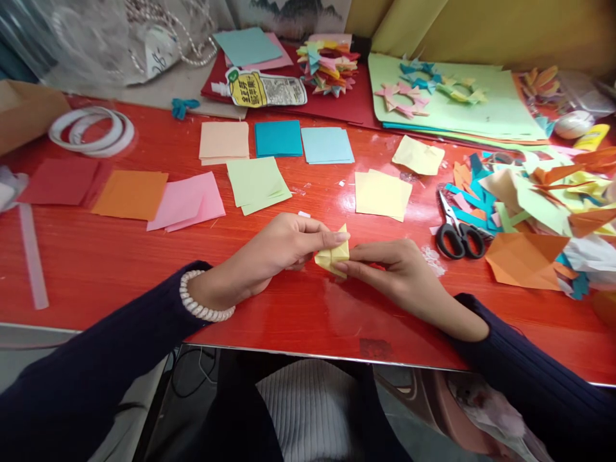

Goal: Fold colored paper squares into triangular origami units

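left grip [287, 242] | right grip [402, 266] | pinched: folded yellow paper [331, 256] | below: red table [283, 314]

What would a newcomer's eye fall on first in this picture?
Probably the bright red table, with a small folded yellow paper near the middle, held by the fingers of the left hand and right hand. Next, perhaps, the heap of colourful scraps on the right beside black-handled scissors, and pointed paper rings on pale green sheets behind.

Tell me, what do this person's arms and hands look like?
The left sleeve and right sleeve are long and dark navy, the right visibly ribbed. The left hand wears a pale spiral band at the wrist; the right hand has none. Both hands are gloveless.
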`<action>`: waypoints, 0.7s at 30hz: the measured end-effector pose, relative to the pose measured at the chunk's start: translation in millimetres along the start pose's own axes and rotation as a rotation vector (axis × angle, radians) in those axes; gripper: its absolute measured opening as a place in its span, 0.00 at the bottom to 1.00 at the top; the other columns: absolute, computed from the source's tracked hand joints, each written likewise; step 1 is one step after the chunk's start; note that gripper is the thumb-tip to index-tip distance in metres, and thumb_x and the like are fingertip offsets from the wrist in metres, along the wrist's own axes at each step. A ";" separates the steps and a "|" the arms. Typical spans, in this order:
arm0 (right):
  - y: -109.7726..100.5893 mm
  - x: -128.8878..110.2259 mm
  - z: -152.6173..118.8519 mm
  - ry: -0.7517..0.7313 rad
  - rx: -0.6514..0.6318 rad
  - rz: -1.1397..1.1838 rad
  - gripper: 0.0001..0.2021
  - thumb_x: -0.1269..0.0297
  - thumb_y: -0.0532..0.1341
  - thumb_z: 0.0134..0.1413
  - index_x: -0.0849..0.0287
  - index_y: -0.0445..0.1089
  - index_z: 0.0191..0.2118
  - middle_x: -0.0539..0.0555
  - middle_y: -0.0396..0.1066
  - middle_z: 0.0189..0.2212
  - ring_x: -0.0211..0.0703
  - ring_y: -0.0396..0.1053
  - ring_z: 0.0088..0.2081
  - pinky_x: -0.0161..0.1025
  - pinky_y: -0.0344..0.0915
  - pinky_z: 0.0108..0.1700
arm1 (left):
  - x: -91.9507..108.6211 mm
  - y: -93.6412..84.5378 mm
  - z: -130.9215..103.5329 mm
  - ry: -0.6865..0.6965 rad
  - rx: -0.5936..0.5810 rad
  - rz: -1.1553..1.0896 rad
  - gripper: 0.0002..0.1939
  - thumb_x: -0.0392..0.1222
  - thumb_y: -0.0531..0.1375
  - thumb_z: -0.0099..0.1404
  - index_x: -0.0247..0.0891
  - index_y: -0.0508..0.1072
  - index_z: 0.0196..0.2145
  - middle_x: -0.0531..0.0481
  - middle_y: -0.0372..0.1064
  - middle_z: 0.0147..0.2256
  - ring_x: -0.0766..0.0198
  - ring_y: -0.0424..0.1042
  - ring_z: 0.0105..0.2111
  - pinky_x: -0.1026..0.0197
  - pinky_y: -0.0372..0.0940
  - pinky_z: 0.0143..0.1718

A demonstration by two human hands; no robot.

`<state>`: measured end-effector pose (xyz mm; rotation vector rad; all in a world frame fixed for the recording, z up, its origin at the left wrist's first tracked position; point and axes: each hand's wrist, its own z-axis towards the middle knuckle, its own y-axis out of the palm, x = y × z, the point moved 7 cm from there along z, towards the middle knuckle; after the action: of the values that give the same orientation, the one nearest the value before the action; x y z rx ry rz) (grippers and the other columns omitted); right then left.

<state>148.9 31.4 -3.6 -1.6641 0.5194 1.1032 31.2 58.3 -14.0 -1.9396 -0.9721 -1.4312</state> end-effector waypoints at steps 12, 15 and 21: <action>2.3 18.5 0.9 0.266 0.000 0.758 0.11 0.55 0.60 0.53 0.58 0.72 0.30 0.52 0.73 0.27 0.38 0.73 0.29 0.37 0.71 0.36 | 35.9 9.4 -23.8 0.696 0.110 0.760 0.11 0.49 0.55 0.64 0.43 0.75 0.35 0.49 0.69 0.43 0.64 0.69 0.40 0.62 0.64 0.43; -6.2 17.0 0.9 0.219 0.120 0.631 0.07 0.60 0.62 0.52 0.58 0.71 0.30 0.50 0.74 0.27 0.38 0.73 0.30 0.37 0.71 0.37 | 34.8 4.1 -17.1 0.677 0.179 0.655 0.12 0.47 0.54 0.66 0.40 0.73 0.40 0.47 0.67 0.45 0.64 0.68 0.43 0.62 0.63 0.45; -7.3 14.3 1.2 0.172 0.133 0.424 0.09 0.58 0.60 0.54 0.59 0.72 0.30 0.50 0.73 0.26 0.36 0.72 0.29 0.33 0.69 0.34 | 19.1 -1.2 1.6 0.387 0.145 0.406 0.11 0.46 0.57 0.63 0.37 0.72 0.36 0.51 0.70 0.34 0.68 0.68 0.34 0.66 0.63 0.36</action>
<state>161.0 37.8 -12.2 -1.5789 1.0708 1.1986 34.5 64.8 3.8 -1.5613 -0.4582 -1.3798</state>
